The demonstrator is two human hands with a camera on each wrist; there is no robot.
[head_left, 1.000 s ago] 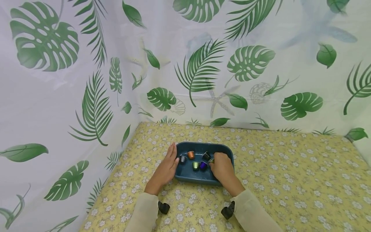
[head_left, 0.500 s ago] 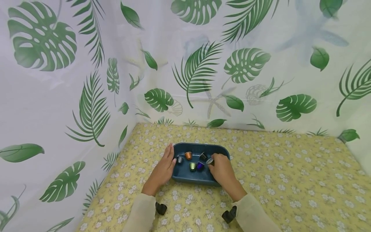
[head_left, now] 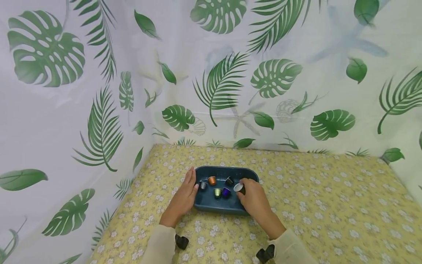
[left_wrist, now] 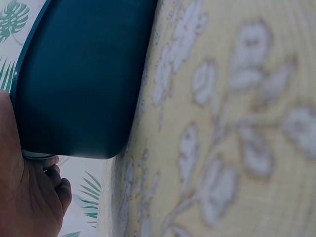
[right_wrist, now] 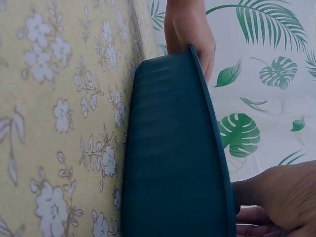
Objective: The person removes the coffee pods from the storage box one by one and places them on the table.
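One capsule is out of the pile: you pinch a dark coffee capsule, silver foil end up, in your right hand, lifted just above the right end of the blue tray. Four capsules are left on the tray floor: grey at 9 o'clock, orange at 11, black at 1, and green and purple side by side at 6. No capsule lies on the floral tablecloth.

Your left hand lies flat against the tray's left wall, fingers straight and together, steadying it. Your right forearm comes in from 5 o'clock, thumb and fingertips curled round the capsule over the tray's right rim.
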